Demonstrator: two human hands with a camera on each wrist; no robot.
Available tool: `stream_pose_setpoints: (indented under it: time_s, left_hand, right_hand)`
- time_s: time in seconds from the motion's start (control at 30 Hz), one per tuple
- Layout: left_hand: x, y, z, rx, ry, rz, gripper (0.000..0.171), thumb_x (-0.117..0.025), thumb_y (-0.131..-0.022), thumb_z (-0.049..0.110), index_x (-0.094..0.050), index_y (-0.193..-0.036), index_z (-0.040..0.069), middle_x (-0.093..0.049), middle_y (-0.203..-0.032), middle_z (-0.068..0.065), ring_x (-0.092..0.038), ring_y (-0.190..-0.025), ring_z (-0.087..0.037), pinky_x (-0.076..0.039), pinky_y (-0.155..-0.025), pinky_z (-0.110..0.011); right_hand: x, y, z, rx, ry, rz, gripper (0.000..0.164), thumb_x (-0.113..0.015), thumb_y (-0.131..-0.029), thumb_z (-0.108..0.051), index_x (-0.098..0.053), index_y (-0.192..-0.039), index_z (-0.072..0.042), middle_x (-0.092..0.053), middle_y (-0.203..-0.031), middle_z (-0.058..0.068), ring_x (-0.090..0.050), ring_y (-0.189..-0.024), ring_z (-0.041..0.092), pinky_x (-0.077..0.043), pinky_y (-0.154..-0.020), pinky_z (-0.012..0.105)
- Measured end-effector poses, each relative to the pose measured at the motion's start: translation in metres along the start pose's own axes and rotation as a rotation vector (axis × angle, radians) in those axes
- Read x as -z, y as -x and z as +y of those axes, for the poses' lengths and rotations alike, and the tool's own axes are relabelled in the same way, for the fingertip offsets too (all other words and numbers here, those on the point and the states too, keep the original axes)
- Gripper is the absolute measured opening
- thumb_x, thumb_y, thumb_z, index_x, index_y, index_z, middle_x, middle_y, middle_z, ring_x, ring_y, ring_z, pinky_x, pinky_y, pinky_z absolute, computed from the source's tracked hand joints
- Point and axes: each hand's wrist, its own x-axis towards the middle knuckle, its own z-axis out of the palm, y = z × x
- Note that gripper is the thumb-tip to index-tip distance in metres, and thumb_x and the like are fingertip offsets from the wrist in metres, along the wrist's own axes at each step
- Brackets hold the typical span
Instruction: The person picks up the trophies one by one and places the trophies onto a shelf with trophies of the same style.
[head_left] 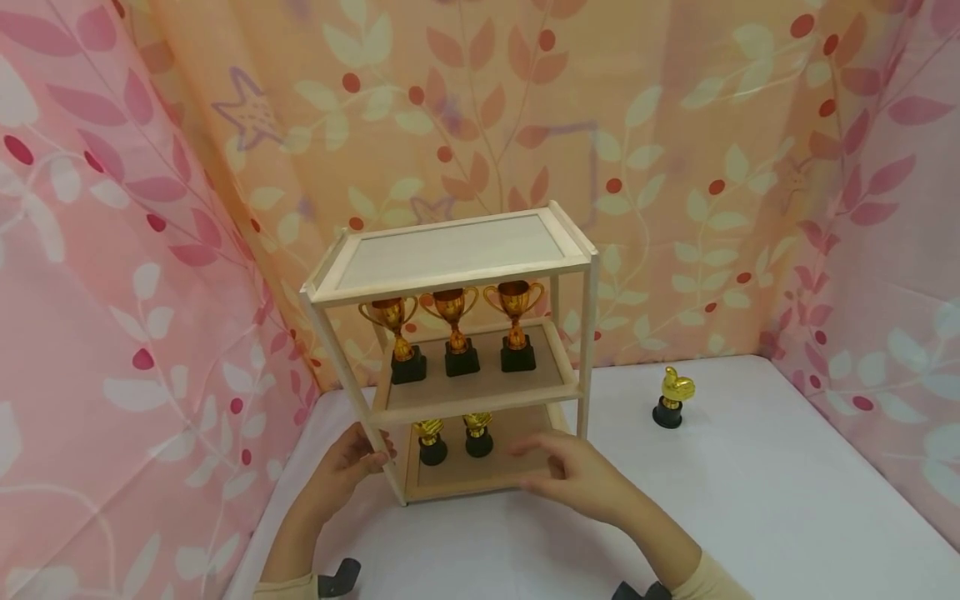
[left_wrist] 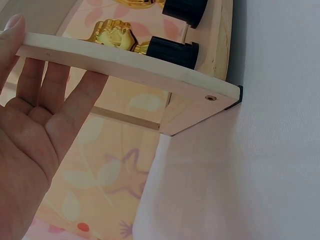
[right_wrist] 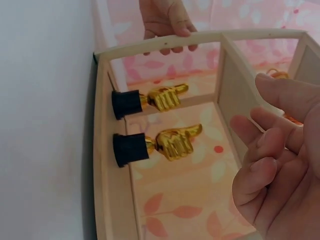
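Note:
My left hand (head_left: 348,467) grips the front left post (left_wrist: 135,70) of a small wooden three-tier shelf (head_left: 480,406), thumb on one side and fingers on the other. My right hand (head_left: 573,475) hovers before the right part of the bottom tier, fingers loosely bent, nothing in it. On that tier, toward the left, two gold thumbs-up trophies (right_wrist: 172,145) with black bases stand side by side. Three gold cup trophies (head_left: 457,333) with two handles and black square bases line the middle tier.
Another gold thumbs-up trophy (head_left: 670,400) stands on the white-covered table (head_left: 735,483), right of the shelf. The shelf's top panel (head_left: 450,250) is pale with raised side rails. Patterned curtains (head_left: 660,167) enclose the table at the back and both sides.

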Motion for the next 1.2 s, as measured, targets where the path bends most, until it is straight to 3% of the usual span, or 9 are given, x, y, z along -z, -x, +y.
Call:
stream_pose_setpoints:
  time_s: [0.13,0.33,0.43,0.63,0.87,1.03,1.2]
  left_hand:
    - [0.000,0.001,0.000,-0.016,0.013,-0.007,0.037,-0.058,-0.096,0.015,-0.043,-0.125,-0.002,-0.060,-0.110,-0.019,-0.062,-0.103,-0.029,-0.053,-0.087,-0.029]
    - [0.001,0.000,0.000,-0.017,0.015,-0.009,0.035,-0.058,-0.096,0.014,-0.043,-0.125,0.000,-0.059,-0.110,-0.019,-0.061,-0.103,-0.028,-0.053,-0.087,-0.029]
    - [0.001,0.000,0.000,-0.009,0.018,-0.008,0.035,-0.058,-0.096,0.015,-0.043,-0.124,0.001,-0.059,-0.111,-0.019,-0.061,-0.104,-0.028,-0.053,-0.087,-0.029]
    - [0.000,-0.001,-0.001,-0.002,0.018,-0.011,0.035,-0.058,-0.096,0.016,-0.043,-0.125,0.002,-0.059,-0.111,-0.018,-0.061,-0.104,-0.028,-0.053,-0.088,-0.029]
    - [-0.002,0.000,-0.001,-0.017,0.029,-0.022,0.034,-0.057,-0.097,0.015,-0.044,-0.125,0.003,-0.059,-0.112,-0.017,-0.062,-0.105,-0.027,-0.053,-0.088,-0.031]
    - [-0.001,0.000,0.000,-0.009,0.025,-0.006,0.032,-0.057,-0.096,0.014,-0.045,-0.124,0.006,-0.059,-0.112,-0.017,-0.062,-0.104,-0.026,-0.054,-0.087,-0.030]
    - [0.000,0.000,0.000,0.008,0.020,-0.002,0.036,-0.057,-0.096,0.015,-0.043,-0.126,0.001,-0.059,-0.112,-0.018,-0.061,-0.103,-0.026,-0.053,-0.087,-0.029]
  right_hand:
    - [0.014,0.012,0.000,0.028,0.015,0.029,0.033,-0.064,-0.088,-0.046,-0.058,-0.120,-0.040,-0.063,-0.109,-0.017,-0.042,-0.053,0.004,-0.043,-0.049,0.022]
    - [0.038,0.024,0.001,0.058,0.049,0.091,0.028,-0.067,-0.089,-0.036,-0.061,-0.116,-0.037,-0.055,-0.075,-0.010,-0.043,-0.052,0.005,-0.040,-0.046,0.022]
    - [0.049,0.026,0.002,0.058,0.067,0.127,0.026,-0.068,-0.088,-0.037,-0.062,-0.114,-0.037,-0.050,-0.068,-0.008,-0.043,-0.051,0.005,-0.040,-0.046,0.022]
    - [0.071,0.025,0.010,0.030,0.079,0.207,0.026,-0.069,-0.088,-0.037,-0.063,-0.113,-0.035,-0.048,-0.067,-0.004,-0.041,-0.050,0.008,-0.039,-0.045,0.023]
    - [0.095,0.028,0.024,-0.044,0.083,0.264,0.025,-0.068,-0.087,-0.038,-0.064,-0.110,-0.030,-0.060,-0.079,-0.005,-0.044,-0.053,0.011,-0.041,-0.047,0.025]
    - [0.113,0.035,0.035,-0.085,0.131,0.326,0.023,-0.067,-0.088,-0.040,-0.062,-0.110,-0.035,-0.053,-0.068,0.000,-0.045,-0.051,0.013,-0.040,-0.048,0.026]
    - [0.124,0.038,0.045,-0.110,0.152,0.385,0.022,-0.066,-0.089,-0.040,-0.061,-0.110,-0.036,-0.053,-0.065,0.003,-0.047,-0.049,0.015,-0.042,-0.047,0.028]
